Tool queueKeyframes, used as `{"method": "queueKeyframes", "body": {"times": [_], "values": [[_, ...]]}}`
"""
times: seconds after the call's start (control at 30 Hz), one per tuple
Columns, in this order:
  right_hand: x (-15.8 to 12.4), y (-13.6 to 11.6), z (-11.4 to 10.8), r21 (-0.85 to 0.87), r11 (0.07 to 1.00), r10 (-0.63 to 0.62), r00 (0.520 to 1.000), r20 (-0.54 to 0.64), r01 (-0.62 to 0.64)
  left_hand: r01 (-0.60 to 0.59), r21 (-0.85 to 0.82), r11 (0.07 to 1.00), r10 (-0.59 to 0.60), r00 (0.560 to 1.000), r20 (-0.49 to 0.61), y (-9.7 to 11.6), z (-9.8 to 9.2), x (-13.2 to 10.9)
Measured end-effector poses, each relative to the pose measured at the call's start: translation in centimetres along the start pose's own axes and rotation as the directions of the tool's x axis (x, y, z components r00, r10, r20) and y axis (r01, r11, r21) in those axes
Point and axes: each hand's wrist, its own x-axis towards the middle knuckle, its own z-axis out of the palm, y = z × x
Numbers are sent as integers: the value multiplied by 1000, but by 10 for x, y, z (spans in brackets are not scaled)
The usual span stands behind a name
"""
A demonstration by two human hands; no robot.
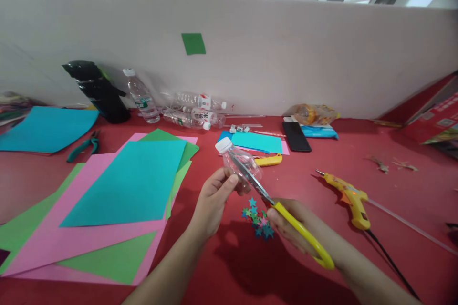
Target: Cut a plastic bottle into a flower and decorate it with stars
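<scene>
My left hand (212, 202) is closed on the cut-off top part of a clear plastic bottle (239, 162) with a white cap, holding it tilted above the red table (307, 167). In my right hand (293, 226) I grip yellow-handled scissors (286, 214); their blades reach up to the bottle's lower edge. Under the two hands lies a small pile of coloured paper stars (258, 221).
Teal, pink and green paper sheets (118, 195) cover the left. A yellow glue gun (348, 198) with a black cord lies at the right. Farther back are a yellow box cutter (269, 160), a black phone (296, 136), several plastic bottles (193, 112), green pliers (84, 147) and a white partition wall (286, 57).
</scene>
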Motion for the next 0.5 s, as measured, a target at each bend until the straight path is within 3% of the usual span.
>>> {"method": "queueKeyframes", "body": {"times": [0.5], "values": [[2, -1, -1, -125, 991, -46, 998, -32, 42, -6, -2, 1000, 6, 1000, -6, -1, 0, 1]]}}
